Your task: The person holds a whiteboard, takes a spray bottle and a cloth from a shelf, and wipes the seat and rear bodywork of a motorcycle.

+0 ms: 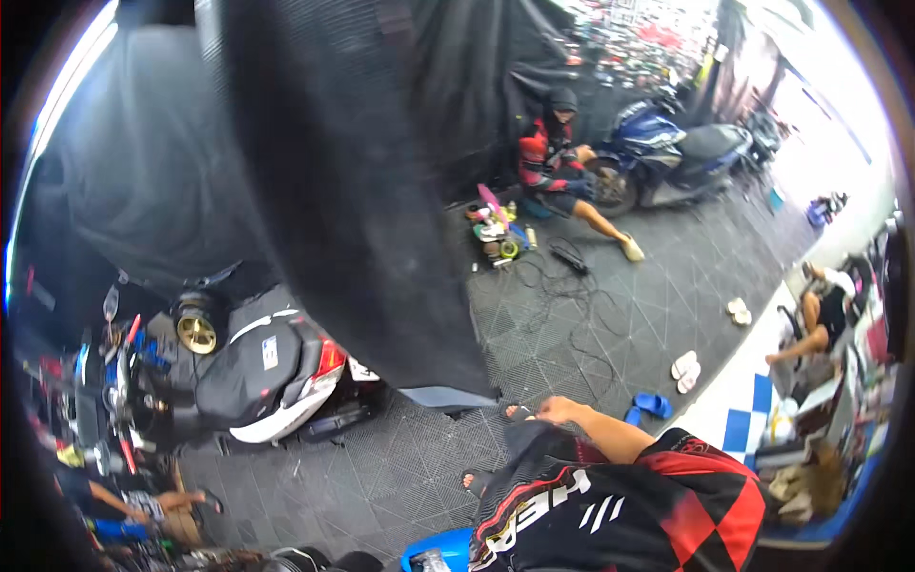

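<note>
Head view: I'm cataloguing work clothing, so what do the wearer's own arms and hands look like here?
Only the right arm shows: a short, loose sleeve in black with red patterning, then a bare forearm and an ungloved right hand. The left hand is out of view.

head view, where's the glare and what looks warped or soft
In the head view, glare washes out the upper right, beyond the blue-and-black motorbike; also in the head view, a long white light strip bends along the upper left rim and the corners fall to black; in the head view again, the large black hanging sheet looks soft and shows little surface detail.
</note>
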Available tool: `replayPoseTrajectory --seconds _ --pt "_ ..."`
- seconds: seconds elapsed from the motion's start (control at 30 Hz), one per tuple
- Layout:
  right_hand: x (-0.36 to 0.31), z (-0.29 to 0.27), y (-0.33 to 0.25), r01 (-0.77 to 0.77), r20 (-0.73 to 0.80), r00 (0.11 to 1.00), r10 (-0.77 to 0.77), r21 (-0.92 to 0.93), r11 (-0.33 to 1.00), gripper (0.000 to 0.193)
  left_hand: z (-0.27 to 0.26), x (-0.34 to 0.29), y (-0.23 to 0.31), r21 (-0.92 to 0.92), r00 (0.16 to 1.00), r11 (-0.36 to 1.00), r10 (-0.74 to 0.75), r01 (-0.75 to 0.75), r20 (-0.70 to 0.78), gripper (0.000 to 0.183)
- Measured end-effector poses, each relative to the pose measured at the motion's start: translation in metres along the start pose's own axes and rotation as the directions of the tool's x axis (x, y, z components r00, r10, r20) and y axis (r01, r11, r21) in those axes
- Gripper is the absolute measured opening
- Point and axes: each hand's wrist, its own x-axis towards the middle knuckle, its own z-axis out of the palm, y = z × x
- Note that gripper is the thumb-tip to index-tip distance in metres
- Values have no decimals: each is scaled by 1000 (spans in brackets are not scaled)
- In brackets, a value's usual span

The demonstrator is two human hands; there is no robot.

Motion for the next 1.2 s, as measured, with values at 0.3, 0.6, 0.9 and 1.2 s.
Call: replayPoseTrajectory --seconds 0.3,0.6,0.9,1.2 --pt "-152 99 209 -589 123 765 632 529 610 44 29 2 83 132 614 905 161 -404 772 38" --pt "-236 30 370 -384 -39 689 724 827 410 28 170 -16 380 -152 374 955 242 -255 895 50" --pt "-346 -11 470 102 50 357 933 991 -92 60 210 -123 682 -198 49 751 293 -630 955 39" --pt "-285 -130 519 189 17 471 882 975 -120 46 309 -181 823 -377 -276 349 305 -858 911 27"
